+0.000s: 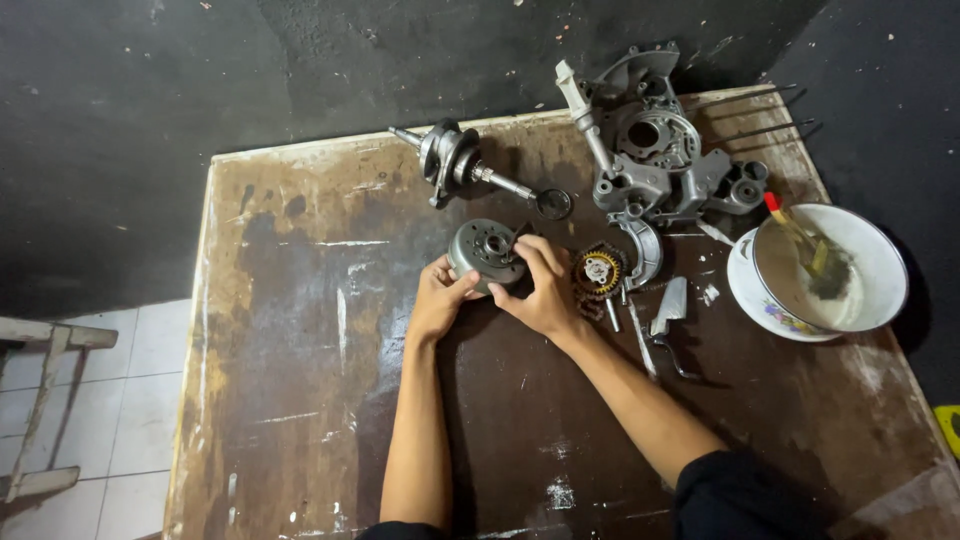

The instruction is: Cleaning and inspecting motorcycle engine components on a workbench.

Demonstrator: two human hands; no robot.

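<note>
You're working at the middle of a worn brown wooden table (300,400), and both your hands are wrapped around a round grey metal rotor (485,248) with a hub at its centre. Your left hand (437,297) is cupping the rotor's lower left edge, fingers curled and the thumb pressing up against its rim. Your right hand (545,290) is closing on it from the right, fingers bent over the top edge and gripping the rim, so the part is sitting between both palms just above the tabletop.

Just beside your right hand, a toothed gear cluster (598,272) is lying on the table, nearly touching your knuckles. Beyond the rotor, a crankshaft (455,160) with its long shaft is lying on its side, pointing toward a small dark round disc (553,203). To the right of that, a grey engine case (655,150) is resting near the table's far edge, with a curved metal piece (645,248) below it. A small bent metal bracket (670,310) is lying near your right forearm. At the right side, a white bowl (880,260) is standing on the table, holding a red-tipped brush (795,232). Left of the table, pale floor tiles (130,400) are showing.
</note>
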